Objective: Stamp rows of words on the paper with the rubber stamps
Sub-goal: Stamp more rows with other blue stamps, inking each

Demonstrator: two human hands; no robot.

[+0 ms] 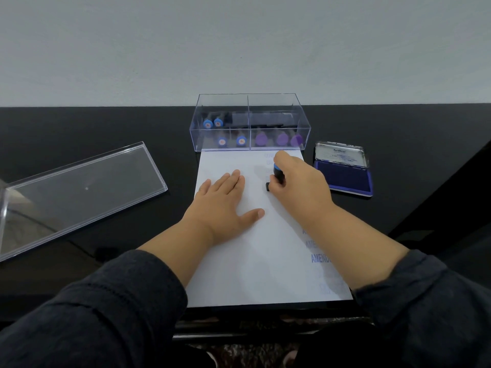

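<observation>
Black table [106, 123], grey wall behind | left hand [223, 203] flat on paper [255, 261] | right hand [297, 181] grips stamp [277, 175], seemingly touching paper | pad [345, 176] at 3 o'clock

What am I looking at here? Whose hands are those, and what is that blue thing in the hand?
A person wears a camera on their head, so you see their own two hands from above. The left hand lies flat on the white paper to keep it still. The right hand curls its fingers round a blue-topped rubber stamp and presses it on the paper. Blue words are printed down the paper's right side. Beside it sits an open blue ink pad. Behind is a clear box with more stamps, its lid lying off to the left.
</observation>
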